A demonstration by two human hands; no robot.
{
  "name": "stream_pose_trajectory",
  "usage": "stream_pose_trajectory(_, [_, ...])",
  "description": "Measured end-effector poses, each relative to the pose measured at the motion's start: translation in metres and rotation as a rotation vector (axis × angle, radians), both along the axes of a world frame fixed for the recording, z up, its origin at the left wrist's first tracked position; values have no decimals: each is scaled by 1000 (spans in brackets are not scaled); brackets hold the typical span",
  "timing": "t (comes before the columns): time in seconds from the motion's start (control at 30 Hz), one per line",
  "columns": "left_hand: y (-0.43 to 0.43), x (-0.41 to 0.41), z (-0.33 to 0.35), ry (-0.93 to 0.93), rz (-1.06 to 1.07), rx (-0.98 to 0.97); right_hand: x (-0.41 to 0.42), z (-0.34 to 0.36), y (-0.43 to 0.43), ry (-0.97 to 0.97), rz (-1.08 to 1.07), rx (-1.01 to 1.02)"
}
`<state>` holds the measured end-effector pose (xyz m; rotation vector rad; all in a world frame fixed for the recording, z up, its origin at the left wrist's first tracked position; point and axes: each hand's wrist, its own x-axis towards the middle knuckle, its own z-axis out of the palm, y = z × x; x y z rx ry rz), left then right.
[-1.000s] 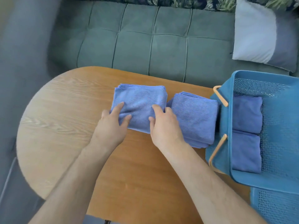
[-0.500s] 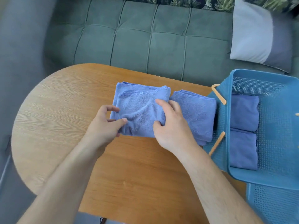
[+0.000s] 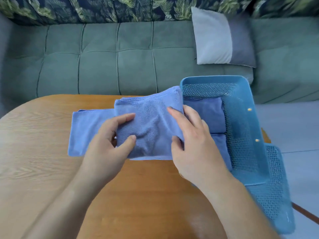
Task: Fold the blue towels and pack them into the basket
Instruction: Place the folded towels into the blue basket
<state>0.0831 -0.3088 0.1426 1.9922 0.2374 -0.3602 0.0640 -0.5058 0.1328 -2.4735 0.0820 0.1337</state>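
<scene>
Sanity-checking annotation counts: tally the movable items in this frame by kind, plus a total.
Blue towels: 4 (held towel, table towel, upper basket towel, lower basket towel)
Blue baskets: 2 (basket, second basket partly beneath it)
Pillows: 1 (pillow)
Total: 7

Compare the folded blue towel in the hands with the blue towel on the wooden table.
The held blue towel is creased, gripped by the left hand and right hand; the left blue towel lies flat and smooth. The held one overlaps the other's right edge. Both are folded.
</scene>
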Motion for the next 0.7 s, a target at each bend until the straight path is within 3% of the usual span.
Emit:
stream_pose_trajectory(0.1, [-61,11,1,-116,-176,35,3,8,-58,18,-104,-96])
stream_pose_trajectory(0.3, [-186,33,-40,-18,-492,315,34,-29,-134,290,-141,-306])
stream_pose_trajectory(0.4, [-217,53,-62,18,-546,449,54,-68,-148,383,-106,-376])
stream_pose_trajectory(0.6, [-239,74,-104,94,-552,692,74,-121,-163,381,-164,-456])
stream_pose_trajectory(0.63, [-242,73,-113,72,-554,747,72,-131,-162,325,-187,-519])
stream_pose_trajectory(0.7, [-244,68,-133,-151,-598,969,69,-141,-155,211,-152,-593])
